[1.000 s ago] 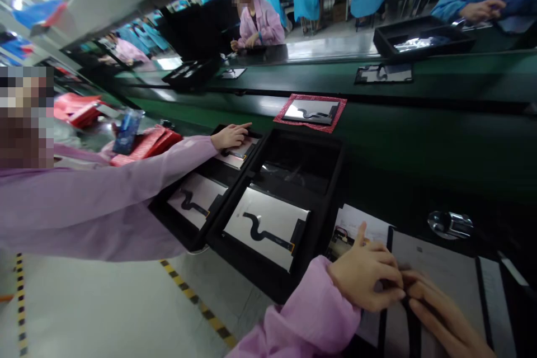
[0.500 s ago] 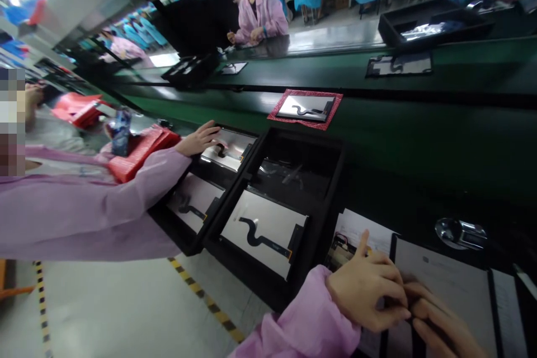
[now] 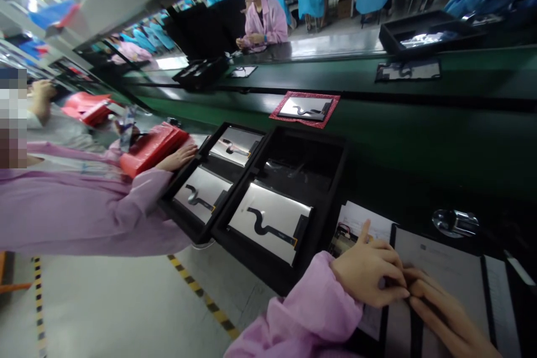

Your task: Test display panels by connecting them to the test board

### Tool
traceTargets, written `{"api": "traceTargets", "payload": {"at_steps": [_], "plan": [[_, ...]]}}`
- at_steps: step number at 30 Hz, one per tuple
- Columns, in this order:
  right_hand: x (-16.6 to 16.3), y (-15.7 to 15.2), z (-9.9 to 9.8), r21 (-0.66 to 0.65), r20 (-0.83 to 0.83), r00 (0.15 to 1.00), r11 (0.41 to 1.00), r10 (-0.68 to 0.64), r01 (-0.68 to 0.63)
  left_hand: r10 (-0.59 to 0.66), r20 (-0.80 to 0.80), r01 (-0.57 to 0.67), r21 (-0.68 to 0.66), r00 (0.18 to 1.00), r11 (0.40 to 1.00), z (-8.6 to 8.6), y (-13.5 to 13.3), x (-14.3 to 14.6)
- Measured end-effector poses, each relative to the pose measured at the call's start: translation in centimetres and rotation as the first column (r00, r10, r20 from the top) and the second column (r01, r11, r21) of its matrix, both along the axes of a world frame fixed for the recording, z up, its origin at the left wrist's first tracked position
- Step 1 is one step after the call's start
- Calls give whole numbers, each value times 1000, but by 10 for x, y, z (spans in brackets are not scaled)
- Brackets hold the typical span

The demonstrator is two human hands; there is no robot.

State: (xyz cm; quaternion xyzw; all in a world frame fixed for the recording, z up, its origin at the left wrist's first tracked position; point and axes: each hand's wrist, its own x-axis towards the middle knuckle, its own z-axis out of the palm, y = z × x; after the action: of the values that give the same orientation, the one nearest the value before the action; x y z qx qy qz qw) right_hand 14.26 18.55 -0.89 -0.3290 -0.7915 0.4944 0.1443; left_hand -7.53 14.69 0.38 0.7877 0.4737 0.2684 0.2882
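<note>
Your left hand (image 3: pixel 369 274) pinches the dark strip (image 3: pixel 414 338) on the grey panel (image 3: pixel 444 268) at lower right, your right hand (image 3: pixel 444 313) lying alongside with its grip unclear, so the panel seems mid-work and not yet in the tray (image 3: pixel 335 179).

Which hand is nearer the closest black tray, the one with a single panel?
Left. The left hand rests just right of the black tray, on the edge of the grey panel; the right hand lies farther right, touching the left's fingertips.

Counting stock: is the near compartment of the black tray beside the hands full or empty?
Full: a silvery panel with a black ribbon cable lies flat in it, in the black tray beside the left hand.
</note>
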Motion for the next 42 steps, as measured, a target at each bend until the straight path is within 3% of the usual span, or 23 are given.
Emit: {"api": "traceTargets", "payload": {"at_steps": [17,31,42], "plan": [[-10,5,10,41,-21,999,999,27,-26,-11,-63,11,-1,998,1000,9,3,-1],[-15,-1,19,-12,-17,1000,1000,22,-22,4,-92,-5,-3,996,1000,10,4,3],[-14,0,14,87,14,998,994,58,-59,29,-98,-29,2,995,1000,10,3,5]]}}
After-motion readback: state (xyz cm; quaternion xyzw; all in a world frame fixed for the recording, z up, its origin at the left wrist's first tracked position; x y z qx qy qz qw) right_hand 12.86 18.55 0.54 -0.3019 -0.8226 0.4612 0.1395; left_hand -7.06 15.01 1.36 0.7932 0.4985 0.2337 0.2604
